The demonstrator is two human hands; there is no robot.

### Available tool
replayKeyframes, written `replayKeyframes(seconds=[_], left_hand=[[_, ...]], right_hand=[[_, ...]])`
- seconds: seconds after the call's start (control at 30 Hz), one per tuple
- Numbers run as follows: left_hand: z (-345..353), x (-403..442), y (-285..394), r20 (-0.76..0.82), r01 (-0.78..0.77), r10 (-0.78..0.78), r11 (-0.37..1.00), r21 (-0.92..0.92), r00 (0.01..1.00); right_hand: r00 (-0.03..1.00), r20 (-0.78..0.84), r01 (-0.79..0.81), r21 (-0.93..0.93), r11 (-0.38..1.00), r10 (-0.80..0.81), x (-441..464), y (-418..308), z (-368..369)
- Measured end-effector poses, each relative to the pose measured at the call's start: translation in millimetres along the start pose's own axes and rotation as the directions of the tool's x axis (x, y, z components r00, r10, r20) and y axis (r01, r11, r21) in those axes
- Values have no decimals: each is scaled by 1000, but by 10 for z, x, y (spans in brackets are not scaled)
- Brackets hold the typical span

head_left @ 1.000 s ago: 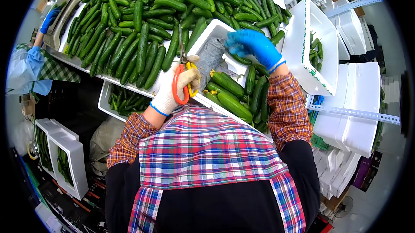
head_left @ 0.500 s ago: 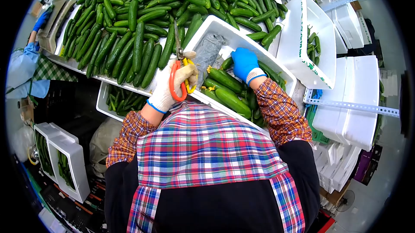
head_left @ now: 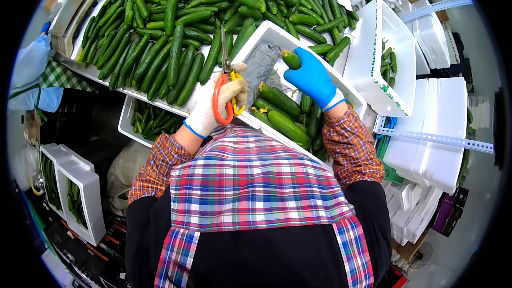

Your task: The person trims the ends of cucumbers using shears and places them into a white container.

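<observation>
Scissors with one orange and one yellow handle (head_left: 217, 101) are held in my left hand (head_left: 216, 101), which wears a white glove; the blades point away from me. My right hand (head_left: 313, 79), in a blue glove, is closed around a cucumber (head_left: 291, 60) whose yellowish blossom end sticks out toward the left. It is above a white foam box (head_left: 352, 92) holding more cucumbers (head_left: 288, 128) and a grey plastic-wrapped bundle (head_left: 262, 66). Part of the held cucumber is hidden by the glove.
A large heap of cucumbers (head_left: 186, 18) covers the table beyond the box. On the right stand a white foam box (head_left: 392, 96) with a few cucumbers and stacked white boxes (head_left: 432, 128). Another person's blue sleeve (head_left: 33, 64) shows at far left.
My right hand went down into the box, took hold of a cucumber and lifted it slightly. My left hand keeps the scissors in nearly the same place.
</observation>
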State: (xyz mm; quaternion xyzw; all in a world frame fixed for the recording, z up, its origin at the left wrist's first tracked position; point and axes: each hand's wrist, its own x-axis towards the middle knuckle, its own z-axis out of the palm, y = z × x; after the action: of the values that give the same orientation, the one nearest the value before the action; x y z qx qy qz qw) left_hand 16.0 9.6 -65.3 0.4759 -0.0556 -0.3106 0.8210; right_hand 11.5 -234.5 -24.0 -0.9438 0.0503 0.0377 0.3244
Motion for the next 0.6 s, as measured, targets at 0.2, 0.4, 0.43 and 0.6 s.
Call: replayKeyframes(seconds=[0.2, 0.4, 0.43, 0.6], left_hand=[[-46, 55, -60, 29, 2, -1, 999, -47, 1000], [-7, 13, -15, -16, 14, -15, 998, -60, 1000], [-10, 17, -13, -19, 11, -12, 998, -60, 1000], [-6, 20, 3, 21, -13, 13, 1000, -11, 1000]], right_hand=[[902, 430, -49, -5, 999, 46, -186, 393, 410], [836, 547, -23, -41, 999, 42, -178, 379, 420], [835, 549, -19, -42, 999, 39, -182, 417, 411], [838, 544, -157, 179, 971, 35, -302, 454, 432]])
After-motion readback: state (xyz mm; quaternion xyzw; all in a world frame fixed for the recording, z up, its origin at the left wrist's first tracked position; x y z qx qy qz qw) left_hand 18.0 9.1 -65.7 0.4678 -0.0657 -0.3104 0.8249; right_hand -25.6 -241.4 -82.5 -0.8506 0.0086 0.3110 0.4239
